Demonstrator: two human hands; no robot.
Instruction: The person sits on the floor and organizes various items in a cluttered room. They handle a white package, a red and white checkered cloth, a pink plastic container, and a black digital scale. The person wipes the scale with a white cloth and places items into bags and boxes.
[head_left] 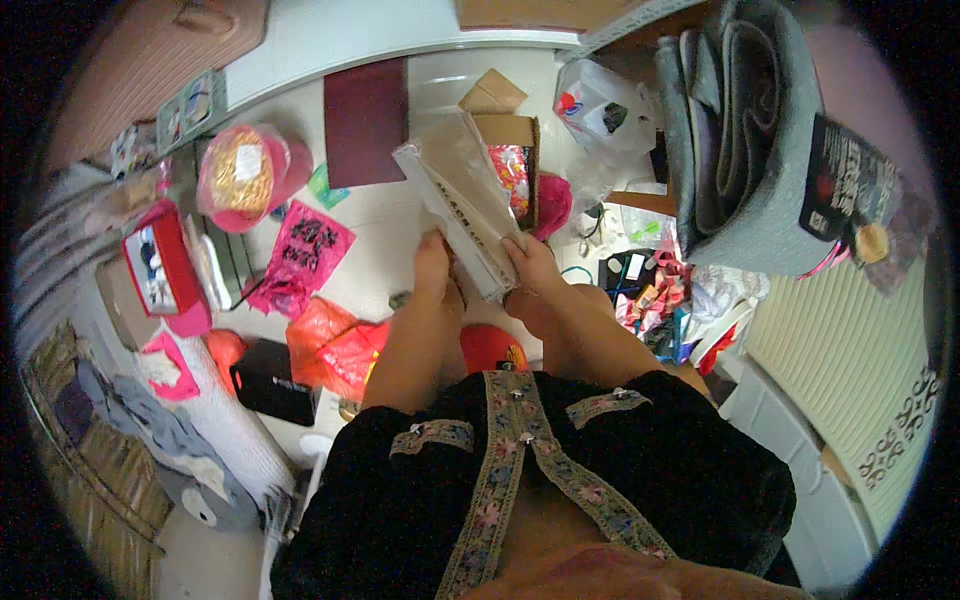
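Box [466,200], long and flat, is up over the floor [385,232], left hand [432,264] and right hand [534,264] closed on its long edges. Looks light, stiffish, maybe slick, so gripping both edges is probably the way.

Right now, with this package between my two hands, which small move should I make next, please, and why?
I would probably shift the plastic-wrapped package slightly to your left, away from the open cardboard box. Your left hand and right hand both hold it, and in this view it hides part of the box and its colourful contents.
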